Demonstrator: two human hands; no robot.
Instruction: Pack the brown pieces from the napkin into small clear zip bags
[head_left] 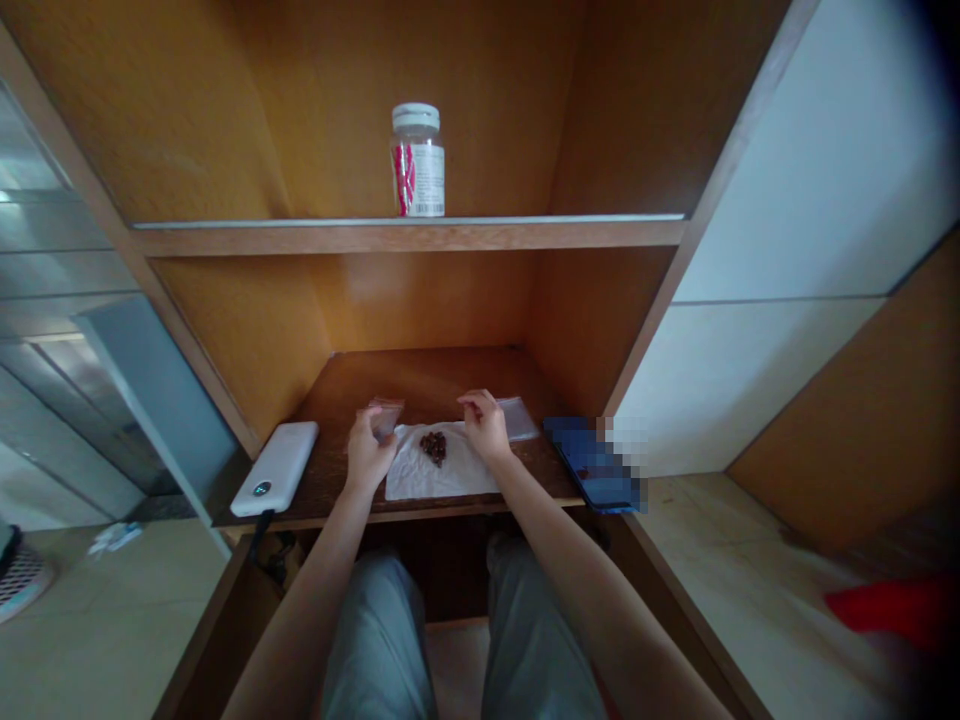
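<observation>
My left hand (370,455) is closed on a small clear plastic bag (387,414), its thumb and fingers on either side of it. A white tissue (409,482) lies spread on the wooden shelf between my hands. On it sits a small heap of dark brown beads or seeds (433,448), too small to name for certain. Over the tissue's right edge, my right hand (487,428) has its fingertips pinched together. Whatever is in that pinch, if anything, is too small to see. A second clear plastic bag (517,418) lies flat just right of that hand.
A white power bank (276,468) with a dark cable lies at the shelf's left. On the right, a dark phone (592,465) reaches the front edge. One shelf up stands a white-capped jar (418,162). Below is an open drawer, with my knees in front.
</observation>
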